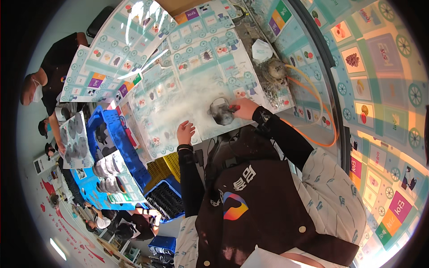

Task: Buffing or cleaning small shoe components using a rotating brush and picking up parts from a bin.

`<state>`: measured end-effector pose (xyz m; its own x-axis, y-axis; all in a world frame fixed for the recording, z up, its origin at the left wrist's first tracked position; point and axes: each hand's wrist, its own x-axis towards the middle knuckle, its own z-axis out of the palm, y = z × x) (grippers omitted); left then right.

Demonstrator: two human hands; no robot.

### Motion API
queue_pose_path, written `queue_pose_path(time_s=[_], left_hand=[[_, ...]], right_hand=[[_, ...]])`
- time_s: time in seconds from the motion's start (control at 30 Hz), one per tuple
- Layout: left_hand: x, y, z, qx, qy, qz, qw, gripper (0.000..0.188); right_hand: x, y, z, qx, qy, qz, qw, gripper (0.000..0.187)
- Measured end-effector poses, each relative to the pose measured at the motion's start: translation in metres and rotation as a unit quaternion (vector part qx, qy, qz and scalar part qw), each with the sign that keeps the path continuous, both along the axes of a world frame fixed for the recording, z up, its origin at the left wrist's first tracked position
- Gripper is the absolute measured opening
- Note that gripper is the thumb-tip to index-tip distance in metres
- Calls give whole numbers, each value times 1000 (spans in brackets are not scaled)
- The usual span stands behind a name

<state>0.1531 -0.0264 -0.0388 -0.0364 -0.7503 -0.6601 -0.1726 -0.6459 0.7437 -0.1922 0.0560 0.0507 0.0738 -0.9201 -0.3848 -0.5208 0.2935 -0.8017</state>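
Observation:
My right hand [245,108] is closed around a small dark and red thing [233,108], mostly hidden by the fingers. It is right beside a dark grey, rounded piece [222,115] with a pale patch at its top, over the sheet-covered work surface [201,89]. I cannot tell whether the hand also touches that piece. To its left, my left hand [186,132] hovers near the front edge of the surface, fingers loosely curled and apart, with nothing in them. White powder or overspray whitens the printed sheets around the grey piece.
Printed panels [116,49] wall in the surface. At the right lie a crumpled white cup-like thing [262,50] and an orange hose [328,144]. A blue crate [118,147], a yellow crate [172,165] and a rack of dark pieces [165,201] stand left. A masked co-worker [53,67] holds a board [73,138].

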Motion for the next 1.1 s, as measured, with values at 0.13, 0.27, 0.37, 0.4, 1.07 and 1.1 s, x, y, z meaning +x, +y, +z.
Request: queue_pose_path(time_s=[0.13, 0.27, 0.37, 0.4, 1.07, 1.1], left_hand=[[4, 1, 0, -4, -16, -3, 1000, 40], [-8, -1, -7, -40, -51, -17, 998, 43], [-23, -4, -17, -91, -122, -51, 987, 48], [-30, -8, -20, -127, -167, -74, 975, 52], [-201, 36, 24, -29, -558, -261, 787, 137], [-192, 37, 30, -76, -557, -283, 777, 136]], right_hand=[[-4, -2, 0, 72, 36, 119, 990, 27], [-7, 2, -5, 7, 30, 26, 999, 25], [-12, 2, 5, 0, -2, 83, 997, 21], [-15, 3, 0, 30, 21, 120, 992, 23], [-51, 108, -122, -96, 265, -157, 946, 66], [-53, 112, -120, -98, 260, -168, 946, 63]])
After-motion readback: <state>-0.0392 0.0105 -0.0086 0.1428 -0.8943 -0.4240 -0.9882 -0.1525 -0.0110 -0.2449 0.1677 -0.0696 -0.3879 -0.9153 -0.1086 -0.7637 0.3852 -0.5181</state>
